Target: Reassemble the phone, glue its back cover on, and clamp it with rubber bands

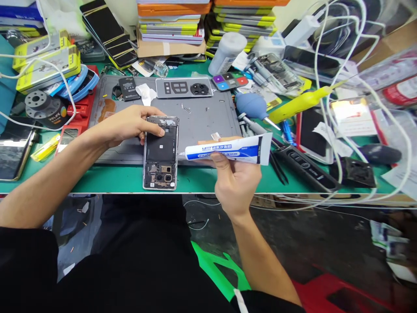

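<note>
Pinching the phone (160, 150) at its far end, the left hand (140, 121) held it on the desk (104, 180); the right hand (236, 180) gripped a glue tube (228, 150) beside it. Its back was off, not yet refitted; any laid glue was indiscernible.

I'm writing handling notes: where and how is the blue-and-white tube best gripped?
Probably around the middle of the tube, from the near side, as the right hand does: its long body runs sideways, with the narrow nozzle pointing left toward the opened phone, so that end should stay free.
</note>
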Tool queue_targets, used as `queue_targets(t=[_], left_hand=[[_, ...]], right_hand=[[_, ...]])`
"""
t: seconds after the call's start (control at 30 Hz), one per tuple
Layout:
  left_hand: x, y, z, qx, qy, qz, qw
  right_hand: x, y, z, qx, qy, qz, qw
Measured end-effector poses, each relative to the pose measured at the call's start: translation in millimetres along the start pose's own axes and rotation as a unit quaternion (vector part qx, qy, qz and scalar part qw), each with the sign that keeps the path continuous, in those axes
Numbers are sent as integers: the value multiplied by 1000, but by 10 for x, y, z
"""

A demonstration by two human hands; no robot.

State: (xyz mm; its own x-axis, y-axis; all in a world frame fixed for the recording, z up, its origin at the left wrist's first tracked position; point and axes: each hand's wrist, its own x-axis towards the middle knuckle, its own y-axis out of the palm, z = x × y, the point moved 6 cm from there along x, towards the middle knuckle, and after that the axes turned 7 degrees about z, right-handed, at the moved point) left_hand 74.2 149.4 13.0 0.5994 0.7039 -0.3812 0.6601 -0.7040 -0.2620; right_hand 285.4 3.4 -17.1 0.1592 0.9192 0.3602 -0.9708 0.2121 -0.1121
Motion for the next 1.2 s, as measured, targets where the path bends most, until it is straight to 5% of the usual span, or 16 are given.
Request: queue_targets(t=[1.2], left_hand=[[-3, -62, 55, -40, 7, -20, 999]], right_hand=[[-54, 15, 1, -25, -14, -5, 1000]])
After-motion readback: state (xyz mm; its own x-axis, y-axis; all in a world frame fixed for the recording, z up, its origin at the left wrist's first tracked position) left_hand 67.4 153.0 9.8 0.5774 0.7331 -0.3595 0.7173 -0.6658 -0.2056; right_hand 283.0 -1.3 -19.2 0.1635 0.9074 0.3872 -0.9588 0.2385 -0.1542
